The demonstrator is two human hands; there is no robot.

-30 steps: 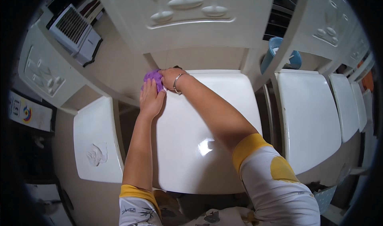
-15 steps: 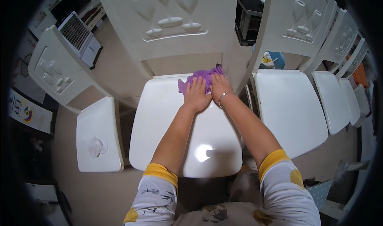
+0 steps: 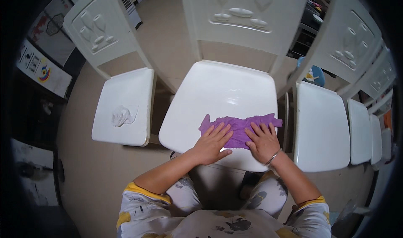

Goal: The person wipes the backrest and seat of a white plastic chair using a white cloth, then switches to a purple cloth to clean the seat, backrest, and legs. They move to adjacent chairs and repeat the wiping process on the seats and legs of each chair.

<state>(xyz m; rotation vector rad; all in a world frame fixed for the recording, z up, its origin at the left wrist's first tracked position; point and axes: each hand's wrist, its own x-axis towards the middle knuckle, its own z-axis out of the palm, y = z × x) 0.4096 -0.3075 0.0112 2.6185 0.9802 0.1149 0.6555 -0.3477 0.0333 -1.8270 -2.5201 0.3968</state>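
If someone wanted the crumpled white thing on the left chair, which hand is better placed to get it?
Probably the left hand: it is nearer the white thing, while the right hand lies farther off, on the purple cloth's right part.

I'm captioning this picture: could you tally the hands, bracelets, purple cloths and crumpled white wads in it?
Hands: 2 (left hand and right hand, both on the cloth)
Bracelets: 1 (bracelet, right wrist)
Purple cloths: 1
White wads: 1 (wad, left chair)
Total: 5
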